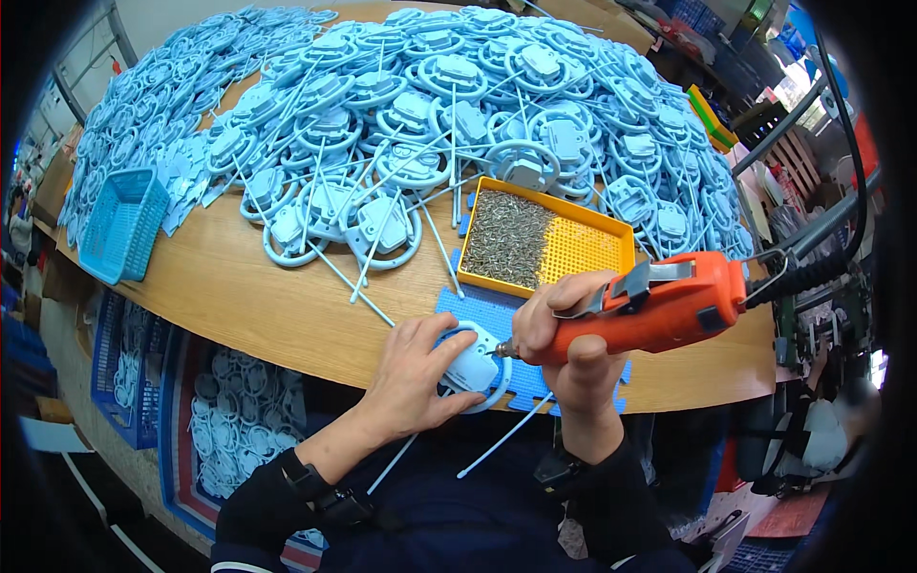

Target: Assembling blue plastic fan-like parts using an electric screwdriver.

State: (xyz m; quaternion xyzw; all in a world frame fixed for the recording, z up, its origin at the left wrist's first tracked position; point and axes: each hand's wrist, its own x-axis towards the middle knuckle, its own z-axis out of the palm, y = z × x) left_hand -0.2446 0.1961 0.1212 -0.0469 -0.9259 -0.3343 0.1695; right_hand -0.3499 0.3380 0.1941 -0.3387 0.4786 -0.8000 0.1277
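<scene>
My left hand (413, 374) grips a light blue plastic ring-shaped part (472, 367) with a flat centre plate and thin rods sticking out. The part rests at the table's near edge over a blue foam mat (527, 384). My right hand (571, 329) is wrapped round an orange electric screwdriver (659, 320), held nearly level. The screwdriver's tip points left and meets the right side of the plate; whether a screw is on the bit is too small to tell. Just beyond stands a yellow tray (594, 250) with small metal screws (506, 237) heaped in its left half.
A large pile of similar light blue parts (411, 115) covers the far side of the wooden table (239, 296). At the left stands a blue basket (124, 229). Below the table edge, a crate (239, 420) holds more parts. A black cable (798, 277) trails right from the screwdriver.
</scene>
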